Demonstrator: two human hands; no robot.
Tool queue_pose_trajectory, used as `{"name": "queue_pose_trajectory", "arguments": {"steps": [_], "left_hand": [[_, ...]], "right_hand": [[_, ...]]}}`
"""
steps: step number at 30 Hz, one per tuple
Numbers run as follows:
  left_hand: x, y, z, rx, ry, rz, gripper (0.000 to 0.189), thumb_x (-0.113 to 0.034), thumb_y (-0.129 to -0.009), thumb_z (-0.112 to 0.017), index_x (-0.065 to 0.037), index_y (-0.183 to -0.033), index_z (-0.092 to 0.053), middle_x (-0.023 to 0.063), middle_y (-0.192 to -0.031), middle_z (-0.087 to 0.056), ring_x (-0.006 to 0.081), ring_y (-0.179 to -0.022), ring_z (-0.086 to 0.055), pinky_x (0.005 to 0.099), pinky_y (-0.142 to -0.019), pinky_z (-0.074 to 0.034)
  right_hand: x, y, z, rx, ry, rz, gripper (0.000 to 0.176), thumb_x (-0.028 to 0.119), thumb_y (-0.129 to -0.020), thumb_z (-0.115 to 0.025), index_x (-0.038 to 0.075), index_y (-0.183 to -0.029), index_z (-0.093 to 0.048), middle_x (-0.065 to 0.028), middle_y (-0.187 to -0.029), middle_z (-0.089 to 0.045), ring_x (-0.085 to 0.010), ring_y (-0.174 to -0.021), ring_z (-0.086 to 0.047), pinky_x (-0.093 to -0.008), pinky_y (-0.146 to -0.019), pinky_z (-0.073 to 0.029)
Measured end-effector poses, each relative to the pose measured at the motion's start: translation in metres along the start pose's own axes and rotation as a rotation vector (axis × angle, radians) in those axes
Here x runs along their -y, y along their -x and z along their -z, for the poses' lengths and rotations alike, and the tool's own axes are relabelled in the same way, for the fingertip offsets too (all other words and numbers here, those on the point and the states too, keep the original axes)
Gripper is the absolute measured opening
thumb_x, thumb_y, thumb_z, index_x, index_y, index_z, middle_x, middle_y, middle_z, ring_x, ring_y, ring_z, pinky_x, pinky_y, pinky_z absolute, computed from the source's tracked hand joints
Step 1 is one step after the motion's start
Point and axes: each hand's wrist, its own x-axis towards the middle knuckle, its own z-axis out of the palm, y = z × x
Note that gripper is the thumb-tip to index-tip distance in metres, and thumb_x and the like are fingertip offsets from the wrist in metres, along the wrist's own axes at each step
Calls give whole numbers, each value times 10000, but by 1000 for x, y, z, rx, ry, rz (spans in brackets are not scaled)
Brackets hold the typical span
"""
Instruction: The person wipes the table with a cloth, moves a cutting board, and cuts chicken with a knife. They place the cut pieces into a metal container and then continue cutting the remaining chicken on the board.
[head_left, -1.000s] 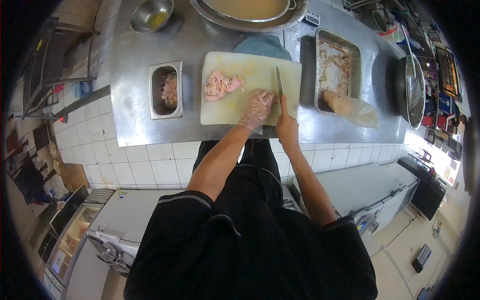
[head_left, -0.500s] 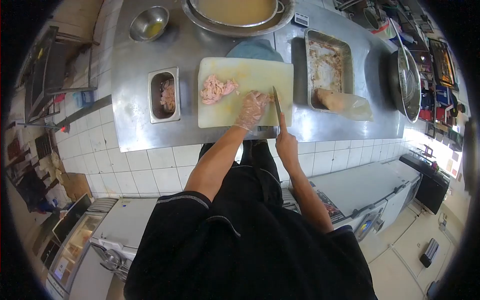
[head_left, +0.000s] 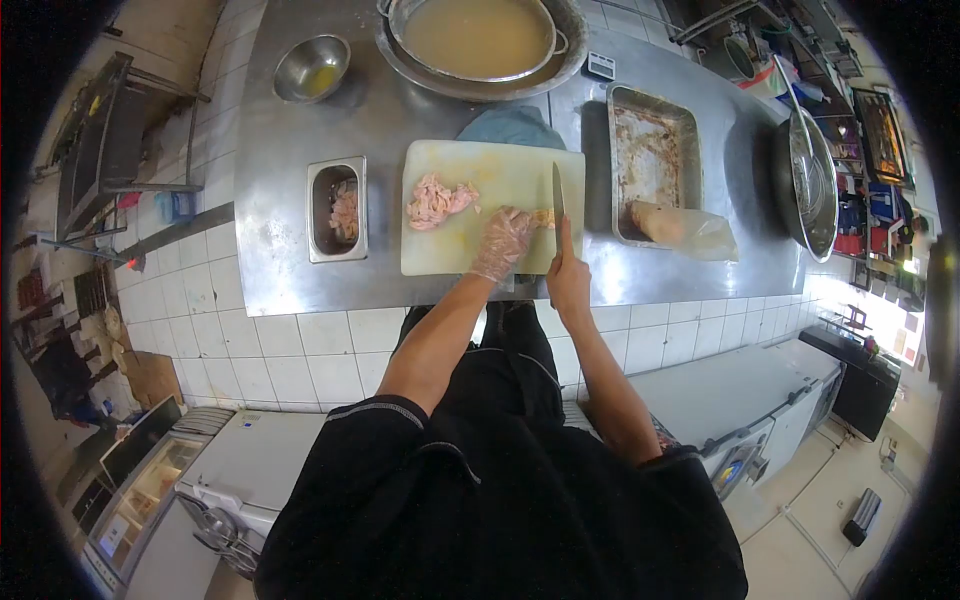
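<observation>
In a clear plastic glove, my left hand (head_left: 503,243) is closed, its fingertips pressing a small pale piece of meat (head_left: 543,218) onto the white cutting board (head_left: 450,256). My right hand (head_left: 569,282) is bare and wrapped round the handle of a kitchen knife (head_left: 558,195). The blade points away from me and stands just right of the meat piece, at or against its edge. A pile of pale pink raw meat pieces (head_left: 436,203) lies on the board's left side. More cut meat (head_left: 344,212) is in a rectangular steel container (head_left: 315,230) left of the board.
Behind the board are a folded bluish cloth (head_left: 510,126) and a large pot of cloudy liquid (head_left: 394,40) in a wide basin. A steel bowl (head_left: 290,75) stands back left. To the right, a stained baking tray (head_left: 617,130) bears a plastic bag of meat (head_left: 680,225); beyond is a wok (head_left: 822,225).
The knife has swung from leaning left to nearly upright in view, with my right hand turning along. My left hand stays by the meat piece. The whole view has shifted slightly.
</observation>
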Motion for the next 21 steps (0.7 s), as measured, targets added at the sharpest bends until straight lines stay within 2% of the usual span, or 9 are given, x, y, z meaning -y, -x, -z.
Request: {"name": "queue_pose_trajectory", "arguments": {"steps": [3, 6, 13, 18, 21], "left_hand": [[-8, -2, 7, -22, 41, 28, 240, -51, -824, -656, -56, -1063, -673, 155, -1010, -641, 392, -1010, -583, 493, -883, -511], [-10, -6, 11, 14, 21, 85, 108, -46, -817, -664, -48, -924, -679, 162, -983, -675, 360, -958, -639, 462, -830, -546], [-13, -10, 13, 4, 40, 110, 83, -51, -848, -625, -36, -921, -663, 164, -966, -665, 375, -966, -630, 474, -855, -529], [-7, -7, 5, -31, -22, 20, 111, -82, -871, -618, -29, -958, -661, 150, -1010, -670, 355, -981, -636, 468, -859, -533], [-4, -2, -3, -39, -29, 69, 146, -113, -883, -614, -30, -991, -666, 144, -1043, -671, 340, -995, -641, 468, -857, -538]], "right_hand": [[7, -25, -3, -28, -17, 43, 796, 19, -946, -507, 237, -1645, -195, -273, -668, -625, -463, -614, -633, -551, -586, -490], [16, -38, -7, -47, -35, 79, 796, 13, -939, -501, 226, -1645, -202, -273, -695, -635, -462, -616, -632, -548, -587, -489], [8, -42, -18, -45, -12, 103, 800, -9, -922, -495, 188, -1643, -209, -284, -737, -654, -460, -623, -639, -538, -594, -497], [2, 5, -20, 21, 14, -9, 801, -17, -916, -498, 168, -1641, -212, -288, -661, -625, -467, -599, -629, -555, -579, -484], [-5, 43, -20, 74, 87, -59, 894, -22, -878, -558, 180, -1650, -154, -261, -688, -644, -446, -622, -645, -536, -571, -502]]}}
